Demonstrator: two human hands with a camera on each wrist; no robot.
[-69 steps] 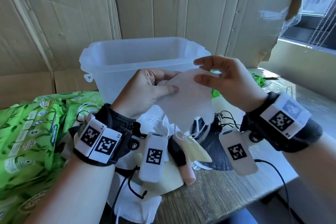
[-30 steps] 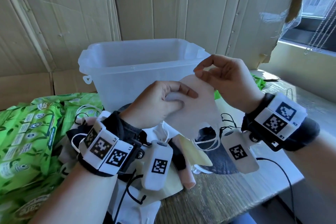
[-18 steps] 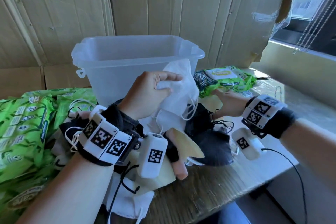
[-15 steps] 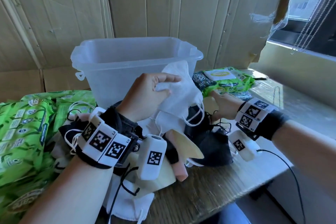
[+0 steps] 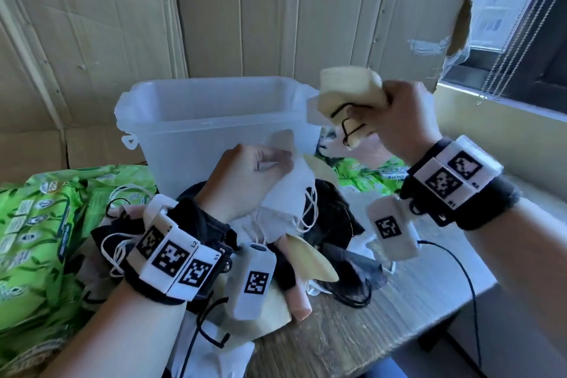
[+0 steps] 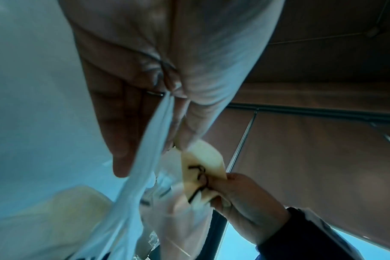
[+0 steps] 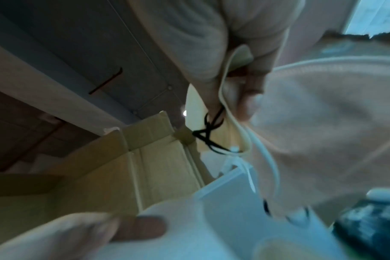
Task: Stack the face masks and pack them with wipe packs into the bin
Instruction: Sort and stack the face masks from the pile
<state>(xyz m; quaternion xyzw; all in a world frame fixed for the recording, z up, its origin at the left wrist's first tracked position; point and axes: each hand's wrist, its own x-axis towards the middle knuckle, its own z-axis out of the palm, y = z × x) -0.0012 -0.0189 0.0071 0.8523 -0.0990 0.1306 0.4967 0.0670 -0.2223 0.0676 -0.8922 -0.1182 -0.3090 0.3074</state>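
My left hand pinches a stack of white face masks just in front of the translucent bin; the left wrist view shows the white mask edge running between thumb and fingers. My right hand is raised beside the bin's right rim and grips a cream-yellow mask with black ear loops. That yellow mask hangs from the fingers in the right wrist view. Loose masks, black, yellow and pink, lie heaped on the wooden table.
Green wipe packs are piled at the left; another green pack lies right of the bin. Cardboard panels wall off the back. A window is at the upper right. A black cable runs from my right wrist.
My right hand was down in the pile at the right; it has come up beside the bin's rim holding a yellow mask. My left hand still holds the white masks.
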